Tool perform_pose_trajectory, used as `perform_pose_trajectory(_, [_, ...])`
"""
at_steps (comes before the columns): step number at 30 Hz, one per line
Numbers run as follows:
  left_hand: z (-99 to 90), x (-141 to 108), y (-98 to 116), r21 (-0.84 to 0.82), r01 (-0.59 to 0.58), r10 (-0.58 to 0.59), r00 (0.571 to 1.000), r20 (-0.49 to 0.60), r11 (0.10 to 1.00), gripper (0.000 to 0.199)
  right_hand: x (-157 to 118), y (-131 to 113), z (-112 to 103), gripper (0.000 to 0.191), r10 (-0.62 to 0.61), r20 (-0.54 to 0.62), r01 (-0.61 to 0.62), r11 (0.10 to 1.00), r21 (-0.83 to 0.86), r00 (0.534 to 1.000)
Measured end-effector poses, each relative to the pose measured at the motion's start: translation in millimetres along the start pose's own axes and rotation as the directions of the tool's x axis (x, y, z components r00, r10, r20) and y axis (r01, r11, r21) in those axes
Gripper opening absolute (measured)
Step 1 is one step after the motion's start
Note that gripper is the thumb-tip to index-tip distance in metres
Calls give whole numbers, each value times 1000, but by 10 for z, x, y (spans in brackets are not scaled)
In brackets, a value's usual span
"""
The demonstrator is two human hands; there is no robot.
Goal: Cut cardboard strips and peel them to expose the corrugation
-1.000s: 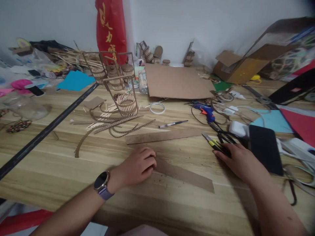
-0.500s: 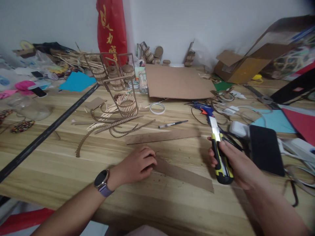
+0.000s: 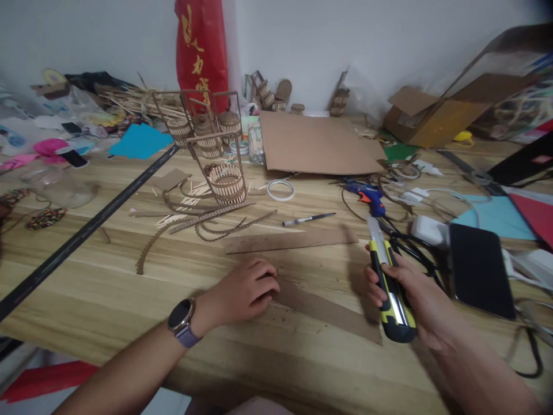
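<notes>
The right hand (image 3: 425, 300) wraps around a utility knife (image 3: 395, 308), blade out; the left hand (image 3: 244, 291), fingers curled, rests on a cardboard strip (image 3: 330, 311) (whether pinching it, impossible to tell). 1 basket (image 3: 227, 187) stands assembled; the strip looks cut out but unshaped.

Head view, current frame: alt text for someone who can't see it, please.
The right hand holds a yellow-and-black utility knife over a wooden table, while the left hand rests at the left end of a cardboard strip. Beyond are another cardboard strip, a pen and a slatted bucket.
</notes>
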State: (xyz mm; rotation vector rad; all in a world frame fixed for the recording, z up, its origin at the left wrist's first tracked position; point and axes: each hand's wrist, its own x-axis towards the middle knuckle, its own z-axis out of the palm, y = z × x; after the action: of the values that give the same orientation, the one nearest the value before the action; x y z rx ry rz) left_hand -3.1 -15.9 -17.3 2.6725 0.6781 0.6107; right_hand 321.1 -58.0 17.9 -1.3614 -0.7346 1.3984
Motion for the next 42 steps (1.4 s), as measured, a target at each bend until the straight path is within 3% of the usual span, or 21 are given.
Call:
perform_pose_trajectory(8, [4, -10, 9, 2, -8, 8, 1000, -4, 1000, 17, -74, 9, 24, 32, 119, 100, -122, 992, 20, 988])
perform_pose_trajectory(14, [3, -12, 3, 3, -17, 17, 1000, -24, 1000, 17, -109, -1, 60, 31, 145, 170, -147, 989, 2, 975])
perform_pose_trajectory(21, [26, -3, 1, 26, -6, 8, 998, -61, 1000, 14, -166, -2, 57, 34, 264, 288, -269, 963, -22, 921])
perform_pose_trajectory(33, [10, -22, -50, 121, 140, -133, 989, -66, 983, 20, -208, 34, 154, 44, 268, 300, -273, 962, -27, 915])
perform_pose_trajectory(38, [-6, -26, -94, 139, 208, -200, 977, -70, 968, 21, -224, 23, 172, 38, 294, 365, -303, 952, -33, 883])
perform_pose_trajectory(42, [-1, -19, -121, 139, 227, -216, 973, -86, 964, 21, -226, 38, 174, 35, 270, 359, -276, 960, -34, 893])
